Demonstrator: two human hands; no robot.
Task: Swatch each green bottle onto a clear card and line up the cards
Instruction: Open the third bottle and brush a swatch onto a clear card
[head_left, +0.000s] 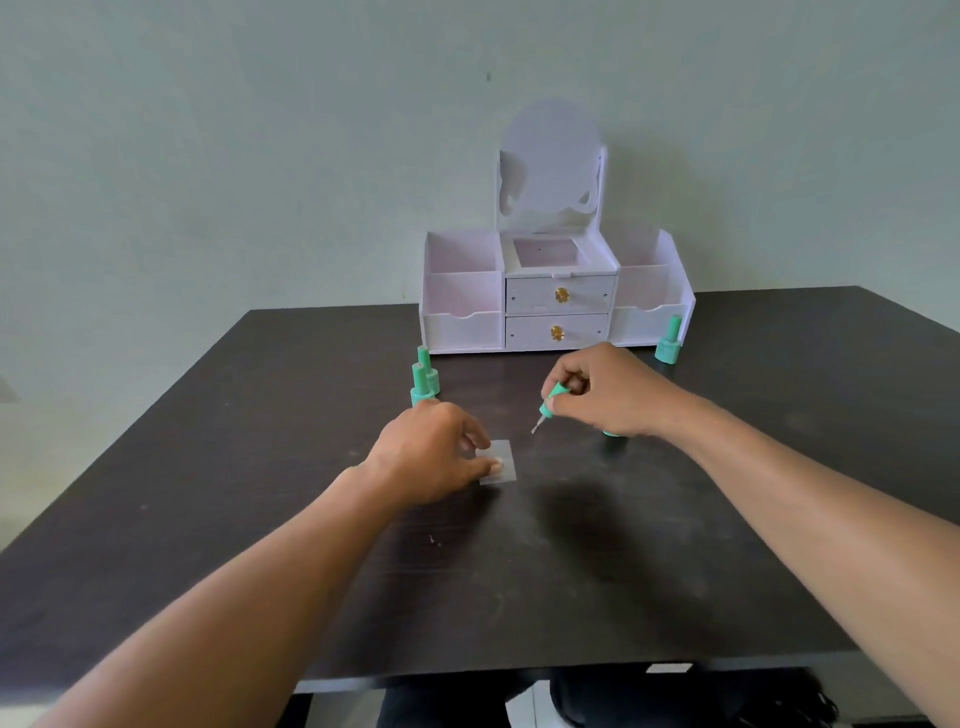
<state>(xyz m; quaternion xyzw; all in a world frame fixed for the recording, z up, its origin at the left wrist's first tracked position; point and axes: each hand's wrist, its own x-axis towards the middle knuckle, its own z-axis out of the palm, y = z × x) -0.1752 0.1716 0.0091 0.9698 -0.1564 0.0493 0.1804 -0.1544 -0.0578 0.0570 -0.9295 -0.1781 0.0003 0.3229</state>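
Note:
A clear card (503, 456) lies flat on the dark table (571, 561), and my left hand (431, 457) pins its left edge with thumb and fingertips. My right hand (608, 389) holds a green brush cap (551, 399) tilted, its brush tip just above and to the right of the card. The open green bottle (613, 432) stands mostly hidden under my right hand. Two capped green bottles (423, 378) stand behind my left hand. Another green bottle (669, 342) stands at the organizer's right front.
A white drawer organizer (556, 301) with a mirror back and two gold-knobbed drawers stands at the table's far edge against the wall. The table's near edge runs just in front of my lap.

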